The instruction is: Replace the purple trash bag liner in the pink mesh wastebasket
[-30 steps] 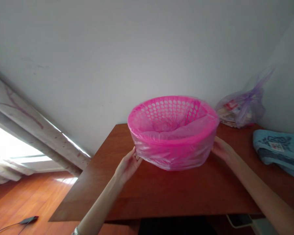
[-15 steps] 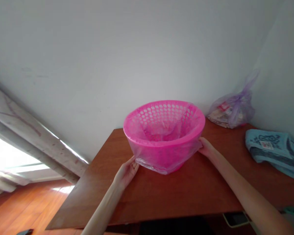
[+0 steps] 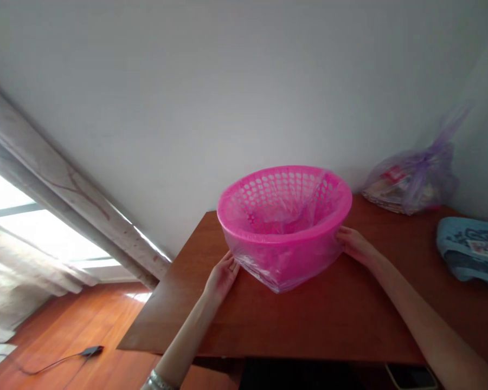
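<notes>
A pink plastic basket [image 3: 287,172] with rows of holes sits on the brown table, tilted slightly toward me. A clear plastic bag [image 3: 264,271] lines its inside and folds over the rim, hanging down outside to a point at the front. My left hand [image 3: 223,275] is at the basket's lower left, its fingers closed on the bag's hanging edge, palm partly up. On the right side, below the rim, my right hand [image 3: 354,245] grips the bag close against the basket wall; some of its fingertips are hidden.
The wooden table [image 3: 179,303] meets a white wall. At its back right stands a tied purple bag [image 3: 415,181] with papers inside, and nearer lies a folded blue towel [image 3: 472,249]. A phone [image 3: 411,375] shows below the front edge. Left are curtains [image 3: 77,189] and a black adapter [image 3: 91,351] on the floor.
My view has turned left, so everything sits further right. My right hand has come in closer to the basket wall, and the film there is less stretched outward.
</notes>
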{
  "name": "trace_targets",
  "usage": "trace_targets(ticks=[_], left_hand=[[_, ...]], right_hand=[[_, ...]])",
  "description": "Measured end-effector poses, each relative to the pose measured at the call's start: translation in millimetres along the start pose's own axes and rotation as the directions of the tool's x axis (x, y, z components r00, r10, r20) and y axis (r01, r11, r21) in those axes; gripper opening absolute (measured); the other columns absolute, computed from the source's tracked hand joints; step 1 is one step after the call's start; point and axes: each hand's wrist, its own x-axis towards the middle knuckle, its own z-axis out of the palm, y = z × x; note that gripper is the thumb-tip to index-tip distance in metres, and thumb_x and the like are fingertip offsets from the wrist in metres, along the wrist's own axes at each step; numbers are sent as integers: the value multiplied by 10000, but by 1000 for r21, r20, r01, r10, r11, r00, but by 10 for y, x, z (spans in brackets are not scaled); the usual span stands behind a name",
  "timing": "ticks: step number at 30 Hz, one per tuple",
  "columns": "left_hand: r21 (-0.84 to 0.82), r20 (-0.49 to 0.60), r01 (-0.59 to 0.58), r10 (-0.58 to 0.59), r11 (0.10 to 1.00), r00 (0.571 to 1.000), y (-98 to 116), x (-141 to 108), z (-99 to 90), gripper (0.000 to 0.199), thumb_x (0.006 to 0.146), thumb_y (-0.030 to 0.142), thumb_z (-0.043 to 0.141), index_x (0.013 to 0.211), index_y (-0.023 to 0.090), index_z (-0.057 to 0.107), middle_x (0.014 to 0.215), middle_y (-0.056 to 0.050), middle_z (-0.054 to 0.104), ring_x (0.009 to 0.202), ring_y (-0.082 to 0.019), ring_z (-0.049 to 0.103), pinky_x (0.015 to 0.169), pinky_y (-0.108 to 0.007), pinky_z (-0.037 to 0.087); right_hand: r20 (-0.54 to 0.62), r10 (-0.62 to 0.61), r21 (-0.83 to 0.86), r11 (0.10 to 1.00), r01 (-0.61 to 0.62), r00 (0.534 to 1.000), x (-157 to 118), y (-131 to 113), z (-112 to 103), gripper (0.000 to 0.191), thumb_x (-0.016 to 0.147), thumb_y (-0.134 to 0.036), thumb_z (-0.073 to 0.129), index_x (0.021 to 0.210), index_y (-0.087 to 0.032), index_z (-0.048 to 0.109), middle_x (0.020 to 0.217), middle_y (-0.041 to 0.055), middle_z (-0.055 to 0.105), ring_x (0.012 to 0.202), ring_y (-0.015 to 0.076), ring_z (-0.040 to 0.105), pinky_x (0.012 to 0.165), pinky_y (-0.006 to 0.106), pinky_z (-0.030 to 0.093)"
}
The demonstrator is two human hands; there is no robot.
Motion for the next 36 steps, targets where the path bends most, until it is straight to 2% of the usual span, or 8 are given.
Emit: trace_targets(ticks=[7,10,15,18,20,25,29,36], left_hand=[[165,-82,-127,142,978,987,59,-24,-136,292,732,-50,537,958,117,618,765,-45,668,640,-118,655,643,-207,558],[445,-54,-477,554,758,831,468,-18,62,166,712,84,632,865,148,630,712,-1,641,597,-101,617,560,-185,500],[630,503,-776,747,28,435,1462,16,1214,133,775,171,530,840,160,645,764,-17,647,720,-130,628,655,-239,493],[529,830,-760,418,-378,369,1677,42,2139,228,781,136,487,908,160,675,901,-48,682,872,-167,617,818,-306,484],[416,907,-770,161,-485,389,1566,99,2662,331,777,108,461,1026,160,672,1048,-63,677,992,-191,604,944,-353,438],[171,866,-876,-355,-451,352,875,406,3367,623,669,18,436,1267,126,568,1373,-108,540,1295,-225,443,1108,-371,281],[149,789,-908,-507,-391,348,523,621,3449,742,602,10,463,1338,93,509,1438,-153,472,1332,-259,410,1120,-377,263],[298,768,-912,-497,-281,404,555,706,3315,447,860,250,438,1276,182,588,1331,-83,591,1211,-243,521,1071,-346,332]], right_hand=[[-43,9,-24,1000,-10,999,-48,-25,35,392,663,-67,688,1038,-180,667,945,91,711,697,142,672,649,254,577],[-38,20,-25,999,-21,999,-35,-6,43,393,656,-64,679,1031,-181,674,921,81,712,683,134,664,645,249,571],[-124,-106,-126,988,90,987,19,-51,-9,337,660,-123,687,993,-166,683,907,90,707,698,151,654,650,278,560],[-306,-499,-411,837,361,811,-116,-312,17,280,746,-250,663,1013,-169,691,1021,98,693,880,191,657,802,345,552],[-238,-735,-561,638,528,635,-304,-576,117,325,837,-361,592,1103,-196,679,1170,84,652,1080,207,608,978,397,478],[178,-875,-624,253,739,450,-732,-1212,566,428,953,-473,406,1270,-262,602,1397,31,505,1325,187,435,1152,410,291],[425,-767,-657,104,747,481,-755,-1435,754,462,984,-461,331,1297,-238,586,1385,23,518,1347,175,409,1170,408,264],[483,-715,-680,58,731,506,-785,-1449,717,481,993,-431,301,1299,-203,594,1358,53,541,1288,189,481,1146,400,318]])
